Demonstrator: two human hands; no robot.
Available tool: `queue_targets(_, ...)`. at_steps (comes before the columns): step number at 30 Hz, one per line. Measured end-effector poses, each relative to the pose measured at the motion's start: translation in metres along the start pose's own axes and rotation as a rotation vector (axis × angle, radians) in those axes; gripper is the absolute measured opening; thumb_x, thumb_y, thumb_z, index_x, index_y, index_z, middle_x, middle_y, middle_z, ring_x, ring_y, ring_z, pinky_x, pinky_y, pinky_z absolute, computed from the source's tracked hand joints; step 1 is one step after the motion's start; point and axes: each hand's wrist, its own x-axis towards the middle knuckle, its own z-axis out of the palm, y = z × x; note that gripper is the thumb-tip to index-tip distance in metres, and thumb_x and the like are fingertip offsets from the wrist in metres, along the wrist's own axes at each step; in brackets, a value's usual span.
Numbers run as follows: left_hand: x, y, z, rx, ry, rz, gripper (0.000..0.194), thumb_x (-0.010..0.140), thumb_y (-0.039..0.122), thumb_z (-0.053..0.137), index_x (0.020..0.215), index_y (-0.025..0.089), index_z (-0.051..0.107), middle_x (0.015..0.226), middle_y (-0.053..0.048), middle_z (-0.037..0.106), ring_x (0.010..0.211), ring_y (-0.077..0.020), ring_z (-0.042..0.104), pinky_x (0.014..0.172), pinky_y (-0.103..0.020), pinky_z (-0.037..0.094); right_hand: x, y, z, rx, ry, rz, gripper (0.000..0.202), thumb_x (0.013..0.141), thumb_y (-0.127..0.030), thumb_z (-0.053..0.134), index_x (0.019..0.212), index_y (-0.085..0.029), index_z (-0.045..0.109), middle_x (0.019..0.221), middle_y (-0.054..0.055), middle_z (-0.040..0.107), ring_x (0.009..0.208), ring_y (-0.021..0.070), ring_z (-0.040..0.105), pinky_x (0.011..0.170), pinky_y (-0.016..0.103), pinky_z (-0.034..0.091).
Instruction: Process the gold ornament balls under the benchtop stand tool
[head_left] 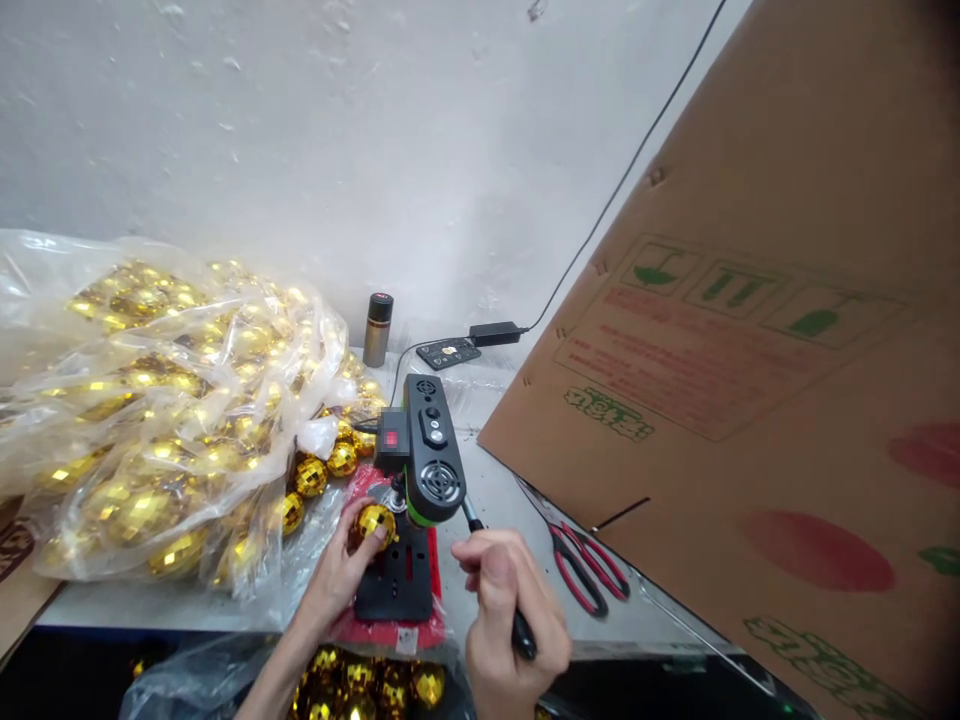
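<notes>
Clock from the black machine (433, 450): left hand (346, 548) at 7, thumb and fingers pinching one gold ball (375, 522) by the left side of the base plate (394, 592); can't tell if ball touches plate. Right hand (517, 605) at 5, fist wrapped round the lever handle (523, 637). Red sheet (390, 631) under the plate. Clear bag (165, 400) full of gold balls at 9, spray can (377, 332) at 11, adapter (495, 333) at 1, cardboard box (697, 400) at 3, red-handled scissors (591, 566) at 4, more loose balls (364, 680) at 6.
</notes>
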Motion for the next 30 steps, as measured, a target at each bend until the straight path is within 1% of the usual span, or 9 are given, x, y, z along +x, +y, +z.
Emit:
queue_targets(2, -0.005, -0.007, 0.004, 0.142, -0.013, 0.096, 0.060, 0.084, 0.066, 0.069, 0.126, 0.023, 0.070, 0.127, -0.012, 0.079, 0.115, -0.0356, 0.075, 0.099, -0.049, 0.060, 0.000, 0.000, -0.001, 0.000, -0.005, -0.003, 0.025, 0.106, -0.010, 0.050, 0.091, -0.020, 0.066, 0.075, 0.001, 0.069, 0.064, 0.0129, 0.065, 0.050, 0.024, 0.043)
queue_targets(4, -0.009, -0.012, 0.007, 0.256, -0.021, 0.173, 0.054, 0.091, 0.061, 0.063, 0.130, 0.024, 0.069, 0.129, -0.013, 0.079, 0.114, -0.0351, 0.076, 0.105, -0.053, 0.058, 0.000, 0.000, -0.001, -0.005, -0.011, -0.003, 0.024, 0.105, -0.010, 0.050, 0.091, -0.020, 0.067, 0.076, 0.001, 0.069, 0.064, 0.0131, 0.065, 0.050, 0.024, 0.043)
queue_targets(6, -0.011, -0.019, 0.010, 0.338, -0.012, 0.239, 0.053, 0.093, 0.057, 0.062, 0.133, 0.023, 0.067, 0.132, -0.015, 0.078, 0.118, -0.0364, 0.075, 0.108, -0.056, 0.057, 0.000, -0.001, -0.002, -0.013, -0.023, -0.001, 0.024, 0.105, -0.009, 0.050, 0.091, -0.020, 0.066, 0.076, 0.001, 0.070, 0.066, 0.0129, 0.066, 0.051, 0.024, 0.044)
queue_targets(8, -0.011, -0.026, 0.011, 0.399, 0.016, 0.288, 0.056, 0.091, 0.053, 0.064, 0.136, 0.021, 0.066, 0.136, -0.018, 0.076, 0.125, -0.0388, 0.073, 0.111, -0.059, 0.055, -0.001, -0.001, -0.002, -0.017, -0.030, -0.008, 0.025, 0.105, -0.008, 0.049, 0.092, -0.020, 0.066, 0.076, 0.001, 0.070, 0.066, 0.0127, 0.066, 0.052, 0.023, 0.045)
queue_targets(10, -0.010, -0.032, 0.012, 0.445, 0.037, 0.311, 0.058, 0.089, 0.050, 0.066, 0.138, 0.019, 0.064, 0.138, -0.021, 0.074, 0.128, -0.0408, 0.071, 0.112, -0.062, 0.055, -0.002, 0.000, -0.003, -0.015, -0.035, -0.026, 0.025, 0.105, -0.007, 0.049, 0.092, -0.020, 0.066, 0.076, 0.001, 0.069, 0.066, 0.0125, 0.066, 0.051, 0.023, 0.044)
queue_targets(12, -0.009, -0.035, 0.010, 0.476, 0.020, 0.328, 0.058, 0.088, 0.048, 0.067, 0.138, 0.019, 0.064, 0.138, -0.022, 0.075, 0.128, -0.0416, 0.071, 0.111, -0.063, 0.056, -0.002, 0.000, -0.004, -0.016, -0.037, -0.040, 0.025, 0.105, -0.007, 0.048, 0.092, -0.020, 0.066, 0.075, 0.001, 0.069, 0.066, 0.0124, 0.066, 0.050, 0.023, 0.044)
queue_targets(18, -0.012, -0.029, 0.001, 0.511, -0.110, 0.411, 0.051, 0.091, 0.044, 0.070, 0.137, 0.022, 0.067, 0.135, -0.019, 0.076, 0.126, -0.0400, 0.073, 0.110, -0.058, 0.059, -0.003, 0.000, -0.004, -0.026, -0.042, -0.033, 0.027, 0.104, -0.005, 0.047, 0.091, -0.020, 0.065, 0.075, 0.001, 0.069, 0.066, 0.0126, 0.066, 0.051, 0.024, 0.045)
queue_targets(25, -0.019, -0.035, -0.001, 0.571, -0.124, 0.485, 0.054, 0.094, 0.040, 0.067, 0.143, 0.019, 0.064, 0.143, -0.022, 0.072, 0.133, -0.0416, 0.069, 0.111, -0.061, 0.059, -0.004, 0.000, -0.006, -0.032, -0.051, -0.043, 0.026, 0.104, -0.007, 0.048, 0.092, -0.020, 0.067, 0.075, 0.002, 0.069, 0.065, 0.0142, 0.067, 0.049, 0.024, 0.046)
queue_targets(30, -0.015, -0.032, -0.007, 0.574, -0.194, 0.484, 0.055, 0.092, 0.039, 0.071, 0.144, 0.024, 0.065, 0.145, -0.019, 0.072, 0.134, -0.0401, 0.068, 0.114, -0.060, 0.058, -0.001, 0.000, -0.006, -0.034, -0.056, -0.043, 0.026, 0.103, -0.006, 0.048, 0.091, -0.020, 0.067, 0.074, 0.002, 0.069, 0.065, 0.0133, 0.067, 0.049, 0.023, 0.046)
